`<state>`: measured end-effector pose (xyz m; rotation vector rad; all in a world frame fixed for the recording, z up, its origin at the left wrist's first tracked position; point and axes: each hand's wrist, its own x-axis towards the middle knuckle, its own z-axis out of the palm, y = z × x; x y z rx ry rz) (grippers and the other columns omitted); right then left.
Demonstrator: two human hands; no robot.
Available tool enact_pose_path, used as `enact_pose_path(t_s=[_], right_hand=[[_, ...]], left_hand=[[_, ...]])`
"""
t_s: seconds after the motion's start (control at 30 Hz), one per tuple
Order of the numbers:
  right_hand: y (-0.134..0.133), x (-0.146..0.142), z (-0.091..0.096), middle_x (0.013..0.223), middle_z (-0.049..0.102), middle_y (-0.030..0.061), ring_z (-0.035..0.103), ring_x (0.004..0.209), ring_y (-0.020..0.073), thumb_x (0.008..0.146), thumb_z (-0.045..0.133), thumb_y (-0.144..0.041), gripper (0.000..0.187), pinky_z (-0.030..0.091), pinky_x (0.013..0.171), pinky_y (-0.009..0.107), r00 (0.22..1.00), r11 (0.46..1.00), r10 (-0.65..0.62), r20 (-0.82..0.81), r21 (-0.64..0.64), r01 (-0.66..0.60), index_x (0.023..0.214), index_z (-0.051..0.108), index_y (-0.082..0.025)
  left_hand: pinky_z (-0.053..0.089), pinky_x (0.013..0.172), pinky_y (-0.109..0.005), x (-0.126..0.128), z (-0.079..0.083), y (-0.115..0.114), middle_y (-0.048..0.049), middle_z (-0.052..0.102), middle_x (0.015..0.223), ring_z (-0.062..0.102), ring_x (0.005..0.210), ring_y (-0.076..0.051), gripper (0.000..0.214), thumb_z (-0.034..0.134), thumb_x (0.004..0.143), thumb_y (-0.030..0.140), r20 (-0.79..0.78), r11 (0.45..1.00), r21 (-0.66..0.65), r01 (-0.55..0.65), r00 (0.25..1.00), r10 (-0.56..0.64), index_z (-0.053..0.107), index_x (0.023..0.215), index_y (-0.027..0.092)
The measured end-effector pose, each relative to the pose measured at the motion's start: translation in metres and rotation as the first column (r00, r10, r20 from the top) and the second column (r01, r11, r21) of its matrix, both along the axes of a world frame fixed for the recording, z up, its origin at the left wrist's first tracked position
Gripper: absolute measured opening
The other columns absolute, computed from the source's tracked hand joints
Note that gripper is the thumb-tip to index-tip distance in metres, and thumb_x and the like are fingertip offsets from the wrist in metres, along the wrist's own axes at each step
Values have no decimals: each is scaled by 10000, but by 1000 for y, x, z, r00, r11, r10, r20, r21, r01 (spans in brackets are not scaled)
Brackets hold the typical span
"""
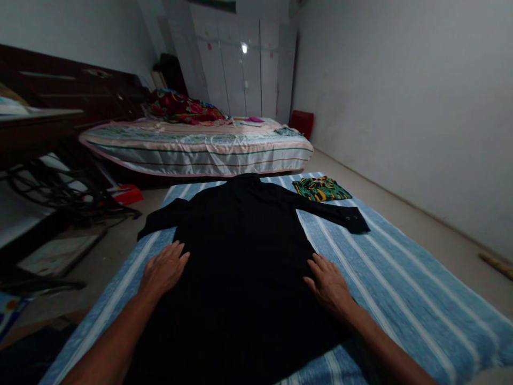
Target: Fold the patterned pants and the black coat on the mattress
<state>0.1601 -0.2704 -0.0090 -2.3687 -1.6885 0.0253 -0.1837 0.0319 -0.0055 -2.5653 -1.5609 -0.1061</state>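
A black long-sleeved shirt (pixel 244 256) lies spread out on a blue-and-white striped cloth (pixel 401 272), its collar at the far end. Its left sleeve bends outward over the cloth's edge, and the right sleeve stretches out to a buttoned cuff. At the shirt's left side edge rests my left hand (pixel 163 268), fingers extended and flat. My right hand (pixel 329 283) lies on the opposite side edge, palm down with fingers stretched out. Neither hand grips the fabric. A folded green, yellow and black patterned garment (pixel 321 189) sits beyond the right sleeve.
Behind stands a bed (pixel 200 149) with a striped sheet and a red floral blanket (pixel 184 107). On the left is a dark table with an iron treadle frame (pixel 72 184), near a red dustpan-like object (pixel 127 194). Pale wardrobes (pixel 232 69) line the back; a wall runs along the right.
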Motion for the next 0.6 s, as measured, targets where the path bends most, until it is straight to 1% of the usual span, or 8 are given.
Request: enact_pose_path(t_s=[0.17, 0.27, 0.33, 0.43, 0.53, 0.6], right_hand=[[-6, -3, -6, 1398, 445, 142, 373, 1307, 287, 901, 427, -342, 435, 310, 1052, 460, 999, 999, -3, 31, 51, 2, 1273, 532, -143], [-12, -3, -8, 1376, 470, 145, 397, 1291, 284, 897, 437, -329, 413, 336, 1036, 456, 999, 996, -9, 42, 86, 6, 1251, 546, -146], [-16, -2, -8, 1356, 487, 152, 420, 1271, 288, 889, 450, -321, 403, 360, 1020, 450, 999, 994, -13, 50, 110, 7, 1235, 556, -143], [-22, 0, -8, 1319, 512, 161, 472, 1219, 287, 873, 473, -310, 388, 396, 998, 425, 998, 989, -13, 59, 148, 4, 1205, 571, -134], [-31, 4, -10, 1284, 529, 169, 517, 1163, 279, 862, 480, -305, 384, 433, 966, 404, 999, 980, -24, 48, 196, 14, 1189, 573, -126], [-39, 7, -9, 1262, 538, 173, 536, 1136, 277, 859, 473, -316, 393, 451, 945, 401, 999, 972, -43, 28, 231, 35, 1192, 562, -127]], left_hand=[[294, 1051, -462, 1, -2, 5, -160, 417, 1415, 352, 1323, -286, 576, 227, 883, 392, 21, 1000, 6, -1, 1000, 1, 467, 1301, 78], [311, 1040, -474, 3, -1, 4, -173, 427, 1405, 371, 1309, -299, 593, 225, 869, 394, 26, 1000, 15, 5, 1000, -6, 482, 1286, 59], [312, 1045, -459, 5, 1, 2, -185, 446, 1388, 388, 1299, -299, 584, 236, 863, 379, 14, 1000, 24, 8, 1000, -9, 501, 1262, 44], [319, 1044, -446, 6, 8, -6, -188, 466, 1371, 394, 1297, -295, 548, 269, 860, 357, -14, 1000, 30, 0, 1000, 1, 518, 1239, 49], [320, 1037, -473, 5, 17, -19, -190, 440, 1390, 364, 1315, -305, 530, 287, 868, 342, -34, 1000, 4, -23, 999, 23, 506, 1251, 48], [312, 1045, -471, 3, 22, -29, -190, 432, 1396, 360, 1317, -305, 527, 289, 873, 334, -35, 1000, -14, -28, 999, 28, 497, 1258, 40]])
